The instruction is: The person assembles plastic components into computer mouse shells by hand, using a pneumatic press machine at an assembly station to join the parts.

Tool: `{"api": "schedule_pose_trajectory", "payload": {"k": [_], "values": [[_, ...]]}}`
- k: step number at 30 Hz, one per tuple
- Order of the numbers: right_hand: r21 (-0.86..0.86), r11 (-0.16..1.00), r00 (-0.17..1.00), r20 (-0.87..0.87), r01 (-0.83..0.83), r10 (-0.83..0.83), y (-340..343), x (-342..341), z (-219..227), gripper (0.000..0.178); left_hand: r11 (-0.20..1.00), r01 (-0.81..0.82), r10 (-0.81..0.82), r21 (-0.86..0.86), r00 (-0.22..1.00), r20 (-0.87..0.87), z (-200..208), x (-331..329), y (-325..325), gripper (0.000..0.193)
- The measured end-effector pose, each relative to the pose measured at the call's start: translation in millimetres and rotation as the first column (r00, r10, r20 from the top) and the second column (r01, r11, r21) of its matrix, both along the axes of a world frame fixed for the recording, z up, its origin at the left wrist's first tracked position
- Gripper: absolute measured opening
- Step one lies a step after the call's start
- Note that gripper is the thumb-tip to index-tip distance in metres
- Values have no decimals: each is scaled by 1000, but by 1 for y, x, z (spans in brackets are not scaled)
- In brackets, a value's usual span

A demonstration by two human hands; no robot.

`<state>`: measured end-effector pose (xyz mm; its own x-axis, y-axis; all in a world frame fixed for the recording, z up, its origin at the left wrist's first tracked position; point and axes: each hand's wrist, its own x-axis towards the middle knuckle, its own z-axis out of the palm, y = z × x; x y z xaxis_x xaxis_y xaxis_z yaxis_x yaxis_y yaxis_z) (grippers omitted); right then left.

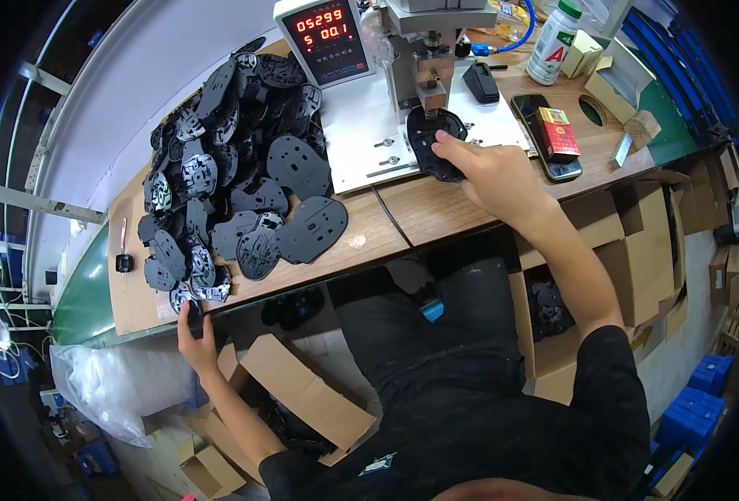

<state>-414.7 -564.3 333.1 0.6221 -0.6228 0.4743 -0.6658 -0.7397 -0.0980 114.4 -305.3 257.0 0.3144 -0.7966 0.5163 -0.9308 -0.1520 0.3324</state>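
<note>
Bench (368, 224), right hand (500, 179) gripping black plate (424, 144), left hand (198, 344) — by pile (200, 174).

1. A black, flat smartphone (533, 123) lies to the right of the grip.
2. A red, box-shaped cardboard packet (560, 137) rests on this smartphone.
3. A white plastic bottle with green cap (553, 43) stands beyond the grip, rightward.
</note>
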Motion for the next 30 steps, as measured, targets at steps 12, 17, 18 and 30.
{"api": "schedule_pose_trajectory", "payload": {"k": [12,17,18,30], "values": [[44,999,988,152,28,-35,-1,1,-2,36,948,-8,26,-318,998,51,31,0,-11,42],[170,985,813,576,-18,-84,43,-18,14,38,624,777,-705,-85,606,368,90,-188,-144,31],[141,990,779,621,0,-88,57,-27,9,41,537,843,-782,-23,508,361,92,-223,-164,25],[610,330,369,64,721,-927,262,-266,-167,41,335,938,-870,-82,342,355,76,-323,-218,27]]}}
